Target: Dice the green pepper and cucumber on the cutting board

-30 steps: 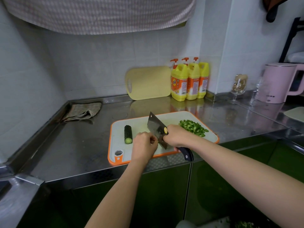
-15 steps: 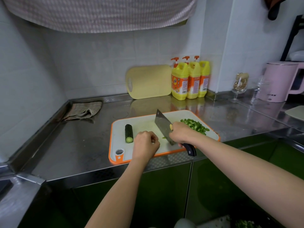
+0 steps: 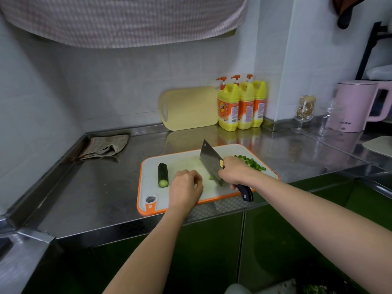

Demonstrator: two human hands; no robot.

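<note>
Two hands at cutting board (image 3: 152, 187): right hand (image 3: 233, 172) grips cleaver (image 3: 210, 160); left hand (image 3: 185, 186) curled, contents hidden. Keep fingertips tucked, knuckles guiding blade, cuts even.

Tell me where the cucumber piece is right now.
Head view: the cucumber piece lies on the left part of the cutting board, just left of the left hand and apart from it.

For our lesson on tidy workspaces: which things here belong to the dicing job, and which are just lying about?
In the job: cutting board, cleaver, cucumber piece, diced pepper, left hand, right hand.

Lying about: yellow board, detergent bottles, cloth, pink kettle, stemmed glass.
</note>
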